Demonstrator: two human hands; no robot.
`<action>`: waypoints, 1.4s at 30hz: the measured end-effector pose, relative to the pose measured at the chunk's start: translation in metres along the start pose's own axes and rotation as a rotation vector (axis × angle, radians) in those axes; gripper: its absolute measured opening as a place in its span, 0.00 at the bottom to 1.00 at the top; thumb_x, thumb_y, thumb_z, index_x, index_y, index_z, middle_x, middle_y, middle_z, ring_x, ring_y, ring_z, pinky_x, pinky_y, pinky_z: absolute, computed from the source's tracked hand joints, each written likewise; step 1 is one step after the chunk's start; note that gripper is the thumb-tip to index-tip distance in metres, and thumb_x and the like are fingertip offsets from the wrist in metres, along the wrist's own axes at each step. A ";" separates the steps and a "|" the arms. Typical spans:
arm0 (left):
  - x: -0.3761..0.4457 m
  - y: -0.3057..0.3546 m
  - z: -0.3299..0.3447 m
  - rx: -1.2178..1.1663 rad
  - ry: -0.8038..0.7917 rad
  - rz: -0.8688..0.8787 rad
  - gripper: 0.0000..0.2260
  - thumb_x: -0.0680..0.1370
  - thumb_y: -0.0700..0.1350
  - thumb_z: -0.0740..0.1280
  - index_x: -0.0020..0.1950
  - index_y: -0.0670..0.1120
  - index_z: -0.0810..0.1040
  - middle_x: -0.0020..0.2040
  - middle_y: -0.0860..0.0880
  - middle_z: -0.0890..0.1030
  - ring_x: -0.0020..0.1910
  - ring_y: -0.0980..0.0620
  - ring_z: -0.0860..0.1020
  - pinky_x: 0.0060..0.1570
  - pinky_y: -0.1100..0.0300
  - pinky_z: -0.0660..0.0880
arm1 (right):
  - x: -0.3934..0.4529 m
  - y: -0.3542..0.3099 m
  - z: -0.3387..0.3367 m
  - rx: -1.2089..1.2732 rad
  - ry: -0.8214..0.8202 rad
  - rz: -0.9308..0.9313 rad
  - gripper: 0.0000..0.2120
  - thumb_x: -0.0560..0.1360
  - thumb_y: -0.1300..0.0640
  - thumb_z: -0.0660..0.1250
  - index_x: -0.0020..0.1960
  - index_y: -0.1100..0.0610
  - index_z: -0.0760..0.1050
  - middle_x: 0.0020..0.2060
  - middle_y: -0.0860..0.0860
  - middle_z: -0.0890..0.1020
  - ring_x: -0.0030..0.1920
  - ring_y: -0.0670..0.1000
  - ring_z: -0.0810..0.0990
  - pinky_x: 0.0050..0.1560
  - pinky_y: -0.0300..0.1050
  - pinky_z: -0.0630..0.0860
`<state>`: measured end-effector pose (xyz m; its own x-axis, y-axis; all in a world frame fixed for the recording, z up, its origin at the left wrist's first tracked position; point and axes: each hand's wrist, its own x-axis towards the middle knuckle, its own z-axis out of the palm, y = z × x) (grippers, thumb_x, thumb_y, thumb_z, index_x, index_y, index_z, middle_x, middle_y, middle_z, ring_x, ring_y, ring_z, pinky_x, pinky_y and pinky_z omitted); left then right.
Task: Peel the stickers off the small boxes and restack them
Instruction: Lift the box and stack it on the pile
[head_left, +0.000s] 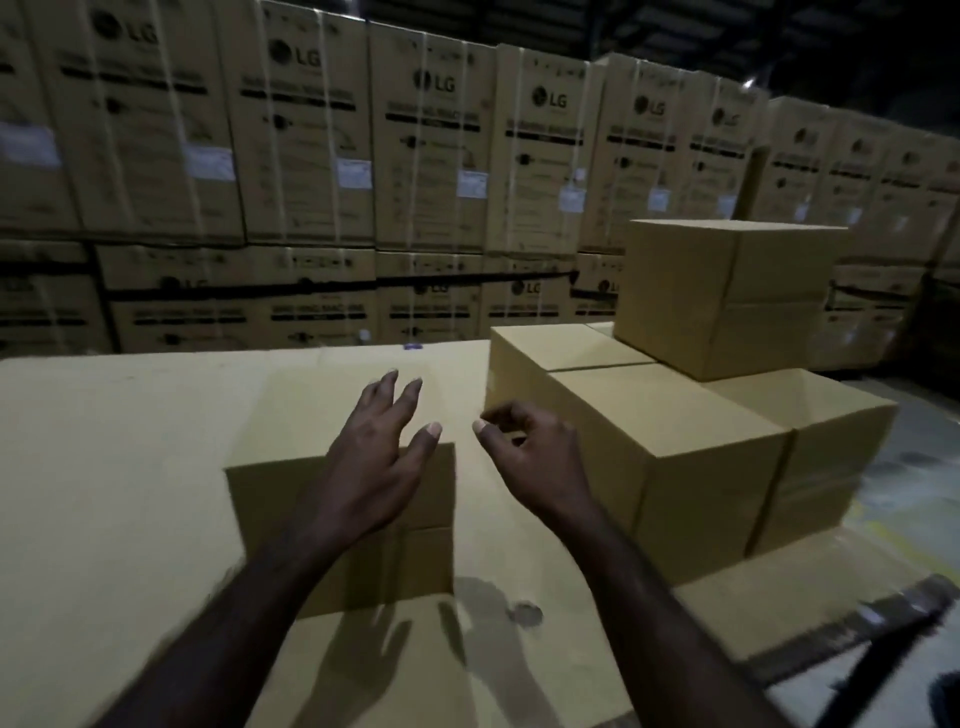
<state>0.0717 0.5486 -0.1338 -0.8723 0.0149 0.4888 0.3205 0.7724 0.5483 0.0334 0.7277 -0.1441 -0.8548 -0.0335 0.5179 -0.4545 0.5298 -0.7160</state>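
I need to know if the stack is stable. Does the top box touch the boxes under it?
Touching. The head view shows the top box resting directly on the lower boxes, with no gap along its bottom edge.

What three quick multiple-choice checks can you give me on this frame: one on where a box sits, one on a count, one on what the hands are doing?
1. Where does the top box sit?
A. On the stacked small boxes at the right
B. On the floor
C. Under the left hand

2. How many hands are in view?
A. None
B. One
C. Two

3. What is the state of the left hand?
A. Gripping a sticker
B. Fingers spread, holding nothing
C. Curled round a box corner

Answers:
1. A, since it rests on the lower boxes' tops at the right.
2. C, since the left hand and the right hand both reach forward over the near small box.
3. B, since its fingers are spread above the box and nothing lies between them.
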 end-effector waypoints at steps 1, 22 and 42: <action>0.003 -0.017 -0.008 0.022 -0.004 -0.018 0.27 0.81 0.55 0.58 0.78 0.52 0.57 0.79 0.52 0.52 0.78 0.54 0.48 0.73 0.53 0.52 | 0.003 -0.002 0.016 -0.013 -0.019 0.007 0.10 0.76 0.48 0.68 0.53 0.51 0.82 0.46 0.41 0.82 0.49 0.40 0.80 0.52 0.46 0.80; 0.017 -0.177 -0.037 -0.274 0.038 -0.518 0.34 0.75 0.61 0.66 0.77 0.51 0.61 0.77 0.45 0.62 0.73 0.41 0.65 0.68 0.43 0.67 | 0.035 0.024 0.134 -0.039 0.013 0.248 0.20 0.78 0.43 0.64 0.68 0.46 0.69 0.65 0.51 0.77 0.51 0.48 0.78 0.50 0.50 0.81; 0.171 0.027 -0.092 -0.418 0.393 0.022 0.29 0.76 0.54 0.69 0.74 0.49 0.66 0.73 0.47 0.68 0.69 0.50 0.68 0.63 0.48 0.74 | 0.185 -0.055 -0.071 0.159 0.325 -0.074 0.17 0.77 0.46 0.67 0.64 0.48 0.74 0.64 0.54 0.74 0.55 0.52 0.77 0.45 0.49 0.82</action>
<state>-0.0345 0.5138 0.0272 -0.6867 -0.2706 0.6747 0.5256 0.4564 0.7180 -0.0823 0.7527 0.0247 -0.7059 0.2176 0.6741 -0.5669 0.3970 -0.7218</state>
